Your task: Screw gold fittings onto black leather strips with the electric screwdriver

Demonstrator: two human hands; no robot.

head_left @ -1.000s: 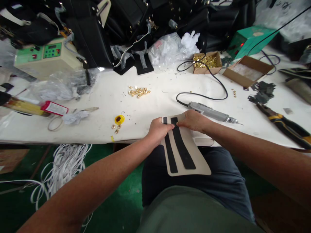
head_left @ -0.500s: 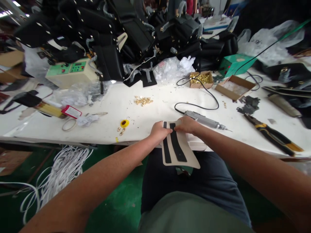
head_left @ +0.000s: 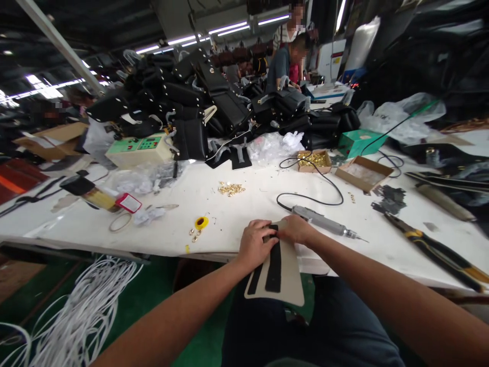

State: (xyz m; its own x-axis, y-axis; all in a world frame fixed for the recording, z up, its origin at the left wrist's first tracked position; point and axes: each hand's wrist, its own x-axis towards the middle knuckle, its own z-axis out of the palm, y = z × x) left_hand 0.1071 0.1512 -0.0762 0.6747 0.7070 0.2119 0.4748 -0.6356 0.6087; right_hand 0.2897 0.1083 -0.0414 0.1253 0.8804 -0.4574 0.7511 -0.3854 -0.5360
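A beige panel (head_left: pixel 291 272), apparently leather, hangs over the table's front edge above my lap, with two black strips lying lengthwise on it. My left hand (head_left: pixel 256 243) is closed over its upper left part, fingers bent across the upper end of the wider black strip (head_left: pixel 273 270). At the panel's upper right corner, my right hand (head_left: pixel 293 229) pinches it, some fingers hidden underneath. Just beyond the right hand lies a grey electric screwdriver (head_left: pixel 323 221) with its cable.
Pliers (head_left: pixel 431 247) lie to the right beside dark scraps (head_left: pixel 390 200). Gold hardware forms a small pile (head_left: pixel 231 189) and fills a box (head_left: pixel 314 160). A yellow roll (head_left: pixel 201 223) sits left of my hands. Black bags (head_left: pixel 191 137) are heaped behind; people stand beyond.
The view has tilted up. My left hand has shifted from pinching the panel's edge to lying across its upper end, fingers on the wider strip. My right hand keeps its hold.
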